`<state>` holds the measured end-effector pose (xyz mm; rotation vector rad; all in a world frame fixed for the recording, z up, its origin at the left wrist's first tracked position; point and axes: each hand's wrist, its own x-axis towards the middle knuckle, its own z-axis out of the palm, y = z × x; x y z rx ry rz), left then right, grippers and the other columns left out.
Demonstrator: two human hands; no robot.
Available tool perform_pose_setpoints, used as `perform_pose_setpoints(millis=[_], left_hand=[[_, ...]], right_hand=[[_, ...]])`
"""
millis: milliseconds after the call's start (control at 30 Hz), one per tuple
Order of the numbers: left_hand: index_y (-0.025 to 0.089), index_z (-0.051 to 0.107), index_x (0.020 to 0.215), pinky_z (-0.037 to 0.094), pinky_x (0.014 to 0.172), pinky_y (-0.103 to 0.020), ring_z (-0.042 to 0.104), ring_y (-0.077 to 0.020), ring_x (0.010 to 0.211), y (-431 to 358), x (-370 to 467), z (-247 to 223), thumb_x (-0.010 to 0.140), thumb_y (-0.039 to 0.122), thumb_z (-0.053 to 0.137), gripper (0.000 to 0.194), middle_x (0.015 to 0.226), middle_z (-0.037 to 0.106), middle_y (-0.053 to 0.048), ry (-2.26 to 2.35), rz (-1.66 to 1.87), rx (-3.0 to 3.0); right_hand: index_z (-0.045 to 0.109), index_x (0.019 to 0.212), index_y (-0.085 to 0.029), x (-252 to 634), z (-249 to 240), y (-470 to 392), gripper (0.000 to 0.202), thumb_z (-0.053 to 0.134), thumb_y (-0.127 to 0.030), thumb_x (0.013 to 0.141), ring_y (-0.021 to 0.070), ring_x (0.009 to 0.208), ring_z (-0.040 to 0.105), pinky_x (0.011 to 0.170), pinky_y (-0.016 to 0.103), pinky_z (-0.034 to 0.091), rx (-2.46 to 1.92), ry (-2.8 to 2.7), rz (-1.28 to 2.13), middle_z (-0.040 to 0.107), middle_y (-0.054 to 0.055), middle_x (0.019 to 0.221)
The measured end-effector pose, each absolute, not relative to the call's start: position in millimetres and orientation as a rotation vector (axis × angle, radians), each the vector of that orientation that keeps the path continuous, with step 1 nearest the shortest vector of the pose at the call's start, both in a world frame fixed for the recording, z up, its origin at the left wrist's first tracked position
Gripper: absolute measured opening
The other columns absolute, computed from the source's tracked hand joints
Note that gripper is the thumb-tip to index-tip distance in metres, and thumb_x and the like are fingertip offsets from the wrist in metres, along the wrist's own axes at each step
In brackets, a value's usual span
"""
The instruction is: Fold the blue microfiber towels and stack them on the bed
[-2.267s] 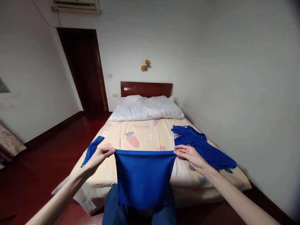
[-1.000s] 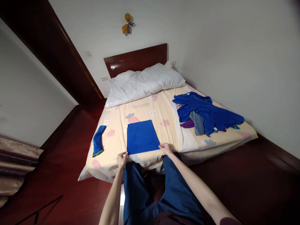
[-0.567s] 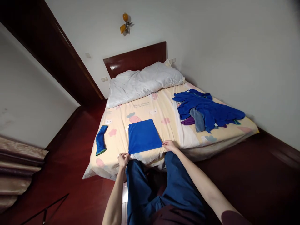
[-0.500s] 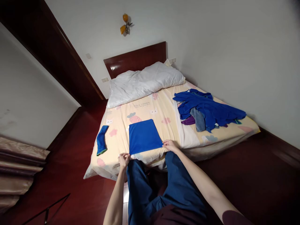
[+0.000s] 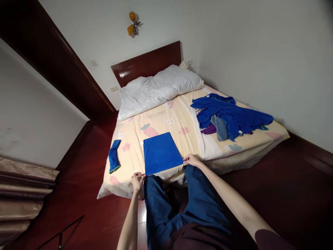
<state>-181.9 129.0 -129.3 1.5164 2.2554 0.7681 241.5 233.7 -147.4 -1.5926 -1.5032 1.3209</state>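
A blue cloth lies flat and square near the front edge of the bed. My left hand pinches its near left corner. At the near right corner, the fingers of my right hand are closed on the same cloth. To the left lies a folded or rolled blue cloth with a green edge, apart from my hands. A loose heap of blue cloths spreads over the right side of the bed, with a grey cloth and a purple cloth showing under it.
The bed has a patterned cream sheet. A white quilt or pillow lies by the dark wooden headboard. A curtain hangs at left, and a thin black frame stands on the floor below.
The near edge of the blue cloth is drawn slightly closer and looks flatter, both hands still on its corners. The view has shifted a little.
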Motion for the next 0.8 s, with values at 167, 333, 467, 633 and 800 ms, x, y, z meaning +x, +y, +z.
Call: perform_pose_setpoints(millis=[167,333,467,633,800], left_hand=[[0.019,0.076,0.082,0.051,0.102,-0.044,0.063,-0.0299,0.112,132,-184,-128,0.075,0.046,0.072,0.028,0.116,0.069,-0.015,2.171,0.809,1.548],[0.020,0.077,0.084,0.045,0.107,-0.049,0.055,-0.0337,0.123,134,-182,-130,0.074,0.047,0.074,0.029,0.122,0.067,-0.015,2.163,0.750,1.593],[0.020,0.077,0.084,0.039,0.111,-0.055,0.048,-0.0371,0.128,138,-177,-131,0.078,0.046,0.070,0.028,0.126,0.064,-0.014,2.166,0.670,1.661],[0.019,0.077,0.089,0.044,0.106,-0.049,0.053,-0.0334,0.120,136,-183,-131,0.083,0.044,0.064,0.029,0.120,0.061,-0.014,2.150,0.617,1.758],[0.023,0.079,0.093,0.043,0.104,-0.052,0.049,-0.0350,0.124,134,-194,-128,0.087,0.038,0.062,0.023,0.124,0.059,-0.013,2.107,0.470,1.927]], right_hand=[[0.078,0.066,-0.017,241,-143,232,0.020,0.084,-0.032,0.055,0.0133,0.057,0.055,0.056,0.023,0.041,-1.586,-1.545,1.283,0.062,-0.003,0.053],[0.073,0.057,-0.018,239,-138,235,0.033,0.084,-0.049,0.058,0.0130,0.053,0.054,0.053,0.023,0.036,-1.585,-1.579,1.279,0.057,-0.004,0.047],[0.068,0.051,-0.020,233,-132,236,0.038,0.082,-0.052,0.065,0.0127,0.052,0.055,0.053,0.022,0.032,-1.685,-1.737,1.124,0.053,-0.004,0.043],[0.064,0.046,-0.021,230,-128,232,0.037,0.080,-0.039,0.074,0.0152,0.055,0.060,0.056,0.024,0.032,-1.800,-1.861,0.988,0.057,-0.001,0.046],[0.063,0.048,-0.020,226,-128,235,0.036,0.083,-0.034,0.074,0.0238,0.068,0.069,0.065,0.028,0.042,-1.958,-1.954,0.939,0.063,0.005,0.053]])
